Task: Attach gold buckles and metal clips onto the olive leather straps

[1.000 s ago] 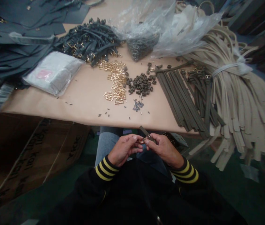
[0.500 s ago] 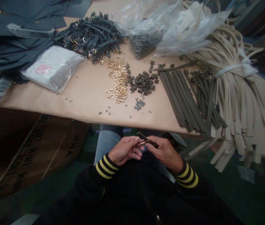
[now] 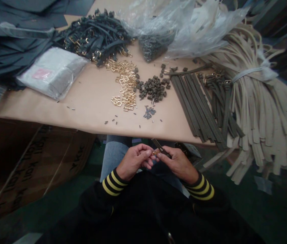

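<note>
A narrow olive-brown leather strap (image 3: pixel 160 147) sits at the lower middle of the frame, just below the front edge of the table (image 3: pixel 90 108), slanting up and to the left. A small gold metal buckle (image 3: pixel 155 153) lies against its near end, partly hidden; how the two join cannot be seen.

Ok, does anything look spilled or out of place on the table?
Yes: tiny dark metal pieces lie scattered loose on the brown paper near the front edge, and cream straps droop over the side toward the floor.

Upside-down "YKK" is printed on the cardboard box (image 3: pixel 44 166).
</note>
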The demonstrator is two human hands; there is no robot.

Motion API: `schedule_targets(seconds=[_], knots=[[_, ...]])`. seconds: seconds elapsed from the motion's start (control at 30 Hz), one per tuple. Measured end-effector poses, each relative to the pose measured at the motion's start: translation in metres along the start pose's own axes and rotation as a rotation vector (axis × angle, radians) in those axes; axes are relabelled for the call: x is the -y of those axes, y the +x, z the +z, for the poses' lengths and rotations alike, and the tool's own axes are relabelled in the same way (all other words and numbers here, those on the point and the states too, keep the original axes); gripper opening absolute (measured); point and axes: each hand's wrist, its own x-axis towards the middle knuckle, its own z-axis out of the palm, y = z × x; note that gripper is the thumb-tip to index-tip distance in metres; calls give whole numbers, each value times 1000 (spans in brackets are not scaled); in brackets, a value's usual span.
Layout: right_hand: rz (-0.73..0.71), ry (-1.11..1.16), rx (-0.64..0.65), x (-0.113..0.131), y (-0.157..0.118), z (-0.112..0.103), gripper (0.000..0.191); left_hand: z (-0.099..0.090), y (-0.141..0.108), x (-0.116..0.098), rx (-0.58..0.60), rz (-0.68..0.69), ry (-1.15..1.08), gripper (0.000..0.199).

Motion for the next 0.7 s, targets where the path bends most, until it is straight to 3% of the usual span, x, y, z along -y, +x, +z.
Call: schedule_targets(seconds=[0.33,0.53,0.7], knots=[[8,-30,165,0,1,1,17,4,-3,2,74,88,461,17],[75,-15,72,0,-2,-2,20,6,1,4,-119,390,778,9],[104,40,128,3,-4,-2,22,7,2,8,-76,511,847,9]])
